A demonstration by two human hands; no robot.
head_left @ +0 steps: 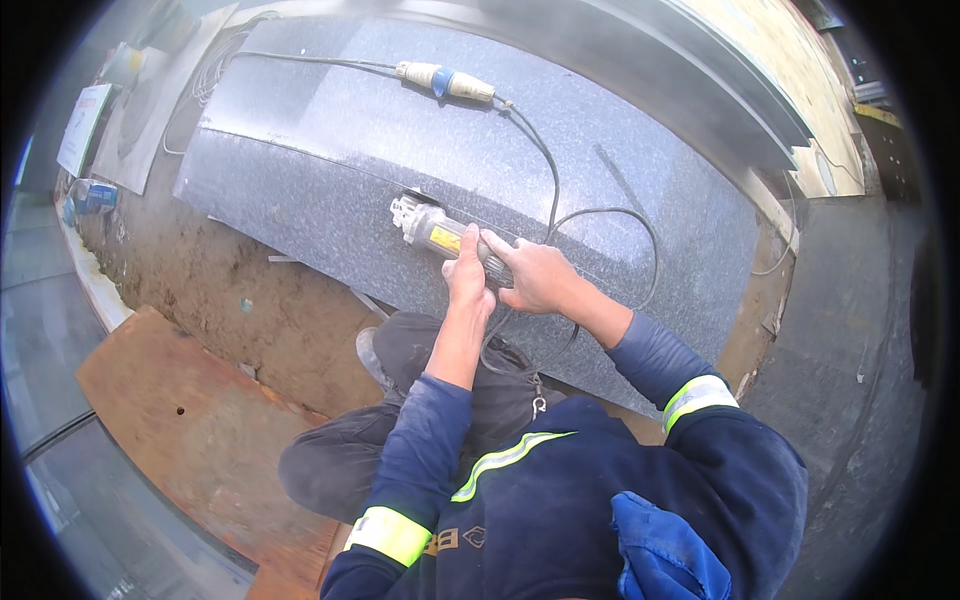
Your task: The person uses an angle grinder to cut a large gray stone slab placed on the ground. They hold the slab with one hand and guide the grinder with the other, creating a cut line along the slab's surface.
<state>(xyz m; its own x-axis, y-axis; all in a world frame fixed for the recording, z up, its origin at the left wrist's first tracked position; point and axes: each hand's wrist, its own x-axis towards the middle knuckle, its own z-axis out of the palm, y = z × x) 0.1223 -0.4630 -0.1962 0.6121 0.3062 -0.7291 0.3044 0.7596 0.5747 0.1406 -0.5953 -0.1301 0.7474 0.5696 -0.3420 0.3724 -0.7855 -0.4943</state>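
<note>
A dusty angle grinder [430,225] with a yellow label rests its head at a straight cut line on a speckled grey stone slab [300,190]. My left hand [467,270] is closed round the grinder's body from below, thumb along it. My right hand [535,275] grips the rear of the same tool, index finger pointing forward. The grinder's blade is mostly hidden. Its cord loops over the slab to a white and blue plug connector [445,82] near the far edge.
A rusty brown board [160,400] lies left of my bent legs on sandy ground [240,300]. Long grey panels [650,50] stand beyond the slab. A blue packet [90,197] and a white board [82,130] sit at far left; a dark sheet [840,330] lies at right.
</note>
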